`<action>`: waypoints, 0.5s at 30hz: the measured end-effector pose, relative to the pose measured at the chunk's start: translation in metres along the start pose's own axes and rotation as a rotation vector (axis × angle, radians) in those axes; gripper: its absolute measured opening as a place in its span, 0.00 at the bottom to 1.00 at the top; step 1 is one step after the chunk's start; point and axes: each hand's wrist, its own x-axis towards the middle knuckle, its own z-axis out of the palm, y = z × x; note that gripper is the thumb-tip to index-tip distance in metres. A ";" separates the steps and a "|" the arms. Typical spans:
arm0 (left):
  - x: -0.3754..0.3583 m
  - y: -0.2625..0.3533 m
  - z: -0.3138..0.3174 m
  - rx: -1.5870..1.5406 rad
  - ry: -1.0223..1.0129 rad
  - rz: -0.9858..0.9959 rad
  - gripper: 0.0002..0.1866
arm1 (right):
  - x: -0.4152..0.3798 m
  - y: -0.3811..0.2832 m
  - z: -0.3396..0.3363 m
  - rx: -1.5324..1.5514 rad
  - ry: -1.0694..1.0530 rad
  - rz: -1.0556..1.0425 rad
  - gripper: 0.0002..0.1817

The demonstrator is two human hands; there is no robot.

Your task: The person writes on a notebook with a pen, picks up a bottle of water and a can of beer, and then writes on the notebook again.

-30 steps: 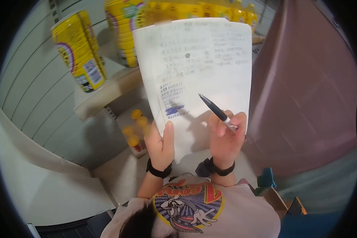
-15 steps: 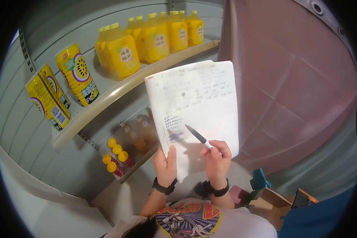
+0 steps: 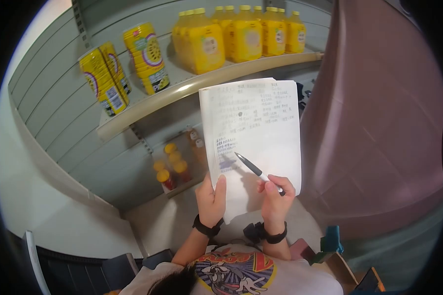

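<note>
My left hand (image 3: 211, 199) grips the lower left edge of a white notebook (image 3: 261, 142), thumb on top of the page and fingers behind it. Handwritten lines cover the upper part of the page, with a scribbled-out patch at lower left. In my right hand (image 3: 278, 196) a pen (image 3: 251, 165) with a dark front end and a white barrel is pinched between thumb and fingers. Its tip points up and left, close over the written lines. Both wrists wear black bands.
Ahead, a shelf (image 3: 182, 88) carries yellow-capped bottles of yellow drink (image 3: 246, 37) and yellow printed packs (image 3: 145, 59). Red bottles with yellow caps (image 3: 170, 164) stand on a lower shelf. A pink curtain (image 3: 374, 113) hangs at right; a cardboard box (image 3: 337, 270) sits below it.
The view has swung left, so the shelves appear farther right and higher, and dark chairs show at lower left. Both hands keep their hold on notebook and pen.
</note>
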 end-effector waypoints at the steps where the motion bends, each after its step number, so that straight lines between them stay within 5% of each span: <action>1: -0.001 0.001 -0.005 0.027 0.010 0.005 0.13 | -0.002 0.002 0.003 0.003 -0.004 0.019 0.05; 15: 0.013 0.001 -0.043 -0.100 -0.074 0.073 0.13 | -0.027 0.000 0.038 -0.077 0.043 -0.145 0.16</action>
